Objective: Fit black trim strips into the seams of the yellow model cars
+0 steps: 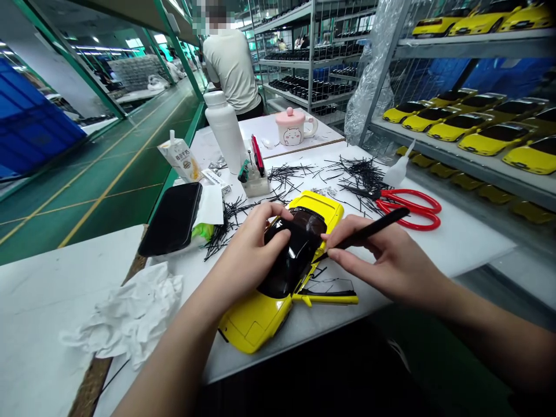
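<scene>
A yellow model car (254, 324) with a black roof lies at an angle on the white table, one door (332, 298) swung out toward me. My left hand (260, 234) grips the car from its far side, thumb and fingers bent over the dark roof. In my right hand (369, 252) is a pair of slim black tweezers, held like a pen. The tweezers' (376, 226) tip points at the open door frame; whether it pinches anything is too small to tell. Thin black strips (319, 272) show around the doorway.
Red-handled scissors (408, 202) and piles of black strips (360, 171) lie beyond the car. A squeeze bottle (397, 171), phone (171, 217), crumpled tissue (139, 310), white bottle (226, 133) and pink-lidded mug (291, 130) surround the work. Racks of yellow cars (486, 136) stand right; a person sits ahead.
</scene>
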Demonstrator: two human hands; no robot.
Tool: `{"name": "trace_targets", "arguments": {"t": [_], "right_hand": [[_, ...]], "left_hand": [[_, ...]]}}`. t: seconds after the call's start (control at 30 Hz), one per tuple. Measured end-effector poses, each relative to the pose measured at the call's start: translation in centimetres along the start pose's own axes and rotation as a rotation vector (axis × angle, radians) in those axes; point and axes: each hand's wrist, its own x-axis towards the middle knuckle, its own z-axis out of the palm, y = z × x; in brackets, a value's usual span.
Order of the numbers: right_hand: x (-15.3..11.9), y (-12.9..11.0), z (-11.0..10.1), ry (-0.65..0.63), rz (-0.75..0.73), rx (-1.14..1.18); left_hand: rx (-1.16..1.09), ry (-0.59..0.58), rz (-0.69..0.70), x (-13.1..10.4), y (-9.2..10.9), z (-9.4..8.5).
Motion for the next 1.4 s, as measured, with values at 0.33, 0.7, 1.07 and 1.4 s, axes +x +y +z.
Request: {"name": "trace_targets", "arguments": {"t": [0.33,0.7,1.07,1.4], "right_hand": [[1.0,1.9,-6.9,0.059,0.081,-0.356],[11.4,2.5,-5.5,-0.369,0.157,-0.540],[23.1,3.6,5.7,-0.088,0.089,-0.155],[12.5,-1.1,-3.0,0.364,0.073,0.236]], "left_hand": [[0.064,0.003,-0.035,-0.2,0.3,0.2],[0.119,-0.057,-0.161,-1.4,-1.1,-4.8],[0.101,-0.085,-0.107,-1.3,-1.9,-5.1],[0.259,-0.195,0.014,-2.3,-1.2,-4.6]]}}
